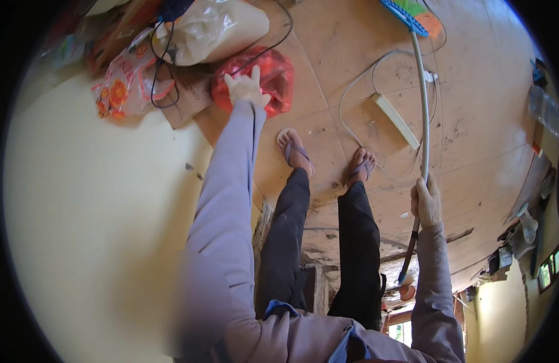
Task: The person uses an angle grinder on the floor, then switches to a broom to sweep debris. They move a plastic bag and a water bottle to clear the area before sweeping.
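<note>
Person wore a plain lavender-grey top [291, 340], long sleeves [223, 172] creased, loose, reaching the wrists. Blue edging [351, 342] showed at the front. Trousers [359, 242] were black, plain, full-length. Flip-flops [296, 149] had dark greyish-purple V-shaped straps, pale sole edge. Left hand [246, 91] and right hand [431, 204] seemed to be in thin fabric gloves, too small to confirm.
</note>
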`<act>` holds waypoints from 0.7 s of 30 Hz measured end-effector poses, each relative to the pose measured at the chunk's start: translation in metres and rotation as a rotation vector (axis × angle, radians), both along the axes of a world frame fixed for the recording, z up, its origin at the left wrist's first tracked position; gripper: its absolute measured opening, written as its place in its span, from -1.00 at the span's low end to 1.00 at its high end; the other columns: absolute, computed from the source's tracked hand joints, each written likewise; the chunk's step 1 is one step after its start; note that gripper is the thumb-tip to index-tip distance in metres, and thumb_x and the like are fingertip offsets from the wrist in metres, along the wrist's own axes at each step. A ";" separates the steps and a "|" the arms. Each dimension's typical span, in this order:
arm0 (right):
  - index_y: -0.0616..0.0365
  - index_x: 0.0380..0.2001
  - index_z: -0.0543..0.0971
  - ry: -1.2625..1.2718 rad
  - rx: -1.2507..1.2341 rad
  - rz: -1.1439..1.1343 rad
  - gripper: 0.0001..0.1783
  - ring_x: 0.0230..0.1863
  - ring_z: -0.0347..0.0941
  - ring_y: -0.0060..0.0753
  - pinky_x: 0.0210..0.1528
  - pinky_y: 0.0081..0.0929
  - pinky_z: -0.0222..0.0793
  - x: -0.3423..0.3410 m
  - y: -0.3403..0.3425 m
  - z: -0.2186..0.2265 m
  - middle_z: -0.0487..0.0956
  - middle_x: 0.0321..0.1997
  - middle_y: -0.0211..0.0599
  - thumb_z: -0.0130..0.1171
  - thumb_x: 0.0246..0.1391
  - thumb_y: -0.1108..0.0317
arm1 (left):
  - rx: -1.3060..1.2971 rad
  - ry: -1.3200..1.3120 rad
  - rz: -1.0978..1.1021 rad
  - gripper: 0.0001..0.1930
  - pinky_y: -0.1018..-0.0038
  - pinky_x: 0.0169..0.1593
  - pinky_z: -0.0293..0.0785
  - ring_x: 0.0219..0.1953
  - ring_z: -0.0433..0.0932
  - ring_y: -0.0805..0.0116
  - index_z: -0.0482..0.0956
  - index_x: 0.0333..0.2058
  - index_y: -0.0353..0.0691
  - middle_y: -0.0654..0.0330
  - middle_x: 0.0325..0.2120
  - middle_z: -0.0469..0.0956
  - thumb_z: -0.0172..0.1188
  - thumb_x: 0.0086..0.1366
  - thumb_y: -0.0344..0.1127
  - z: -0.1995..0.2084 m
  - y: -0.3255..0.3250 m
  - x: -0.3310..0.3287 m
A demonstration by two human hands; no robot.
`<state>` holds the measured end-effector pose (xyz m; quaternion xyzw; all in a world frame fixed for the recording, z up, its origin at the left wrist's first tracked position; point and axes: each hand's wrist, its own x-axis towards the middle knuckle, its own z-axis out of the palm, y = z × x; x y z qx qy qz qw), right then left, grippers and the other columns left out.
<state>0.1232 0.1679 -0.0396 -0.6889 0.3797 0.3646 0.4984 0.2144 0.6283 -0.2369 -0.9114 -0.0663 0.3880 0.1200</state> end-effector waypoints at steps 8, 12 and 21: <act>0.21 0.30 0.38 -0.139 -0.193 0.068 -0.53 -0.71 0.13 -0.79 -0.71 -0.69 0.05 0.003 0.009 0.026 0.27 -0.61 -0.59 -0.12 0.43 0.27 | -0.017 -0.515 -0.337 0.03 0.12 0.17 0.33 0.08 0.40 0.12 0.12 0.36 -0.06 0.17 0.00 0.41 0.50 -0.04 0.04 -0.025 0.031 0.026; 0.24 0.29 0.40 -0.199 -0.233 0.117 -0.54 -0.66 0.15 -0.78 -0.66 -0.68 0.07 0.015 0.022 0.020 0.26 -0.60 -0.58 -0.11 0.43 0.29 | -0.023 -0.026 0.142 -0.50 0.06 0.01 0.51 -0.03 0.64 -0.01 0.50 0.04 -0.12 0.04 -0.11 0.65 0.31 0.15 -0.09 -0.051 0.039 0.028; 0.14 0.30 0.42 -0.429 -0.018 0.192 -0.49 -0.69 0.17 -0.73 -0.72 -0.62 0.12 0.142 0.081 -0.044 0.29 -0.62 -0.57 -0.06 0.40 0.16 | -0.416 -0.016 -0.055 -0.79 -0.05 -0.08 0.49 -0.17 0.61 -0.21 0.50 -0.19 -0.19 -0.13 -0.30 0.64 0.12 0.32 -0.21 0.089 0.066 0.018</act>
